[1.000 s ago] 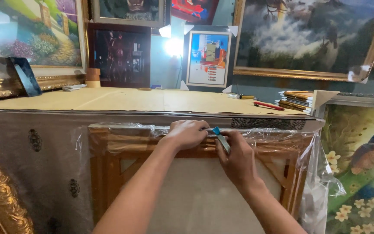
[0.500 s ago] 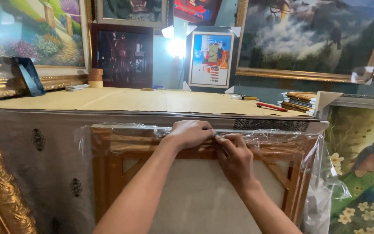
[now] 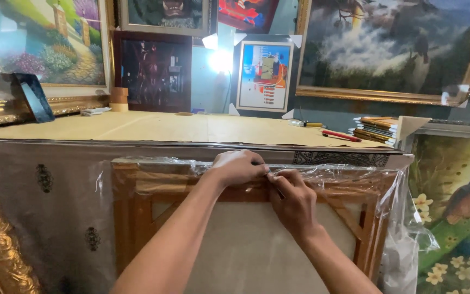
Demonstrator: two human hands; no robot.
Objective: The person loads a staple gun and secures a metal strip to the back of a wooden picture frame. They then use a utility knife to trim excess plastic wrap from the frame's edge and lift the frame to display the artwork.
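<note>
Your left hand (image 3: 239, 166) is closed in a grip on the plastic wrap (image 3: 322, 175) at the frame's (image 3: 137, 207) top edge. Your right hand (image 3: 295, 201) pinches the wrap just beside it. The frame leans upright against the tabletop (image 3: 164, 128).
</note>
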